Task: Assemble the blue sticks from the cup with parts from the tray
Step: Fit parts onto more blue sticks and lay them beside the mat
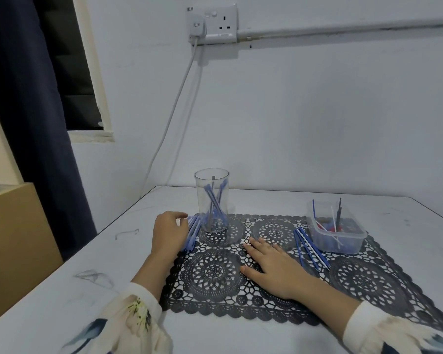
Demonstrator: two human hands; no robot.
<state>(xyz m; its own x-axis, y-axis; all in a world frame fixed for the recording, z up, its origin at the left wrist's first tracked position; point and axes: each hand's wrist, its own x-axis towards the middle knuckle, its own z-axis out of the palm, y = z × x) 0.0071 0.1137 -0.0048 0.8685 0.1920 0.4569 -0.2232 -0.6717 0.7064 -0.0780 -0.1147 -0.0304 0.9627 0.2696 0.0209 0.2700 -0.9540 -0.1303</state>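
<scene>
Resting relaxed left hand against pale blue plastic sticks beside clear plastic cup; right hand flat on black lace mat.

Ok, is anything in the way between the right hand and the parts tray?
Yes. A few loose sticks, blue and white, lie on the mat just left of the tray, between it and the right hand, which rests flat on the mat. Nothing else visible intervenes; reaching over them should probably clear.
</scene>
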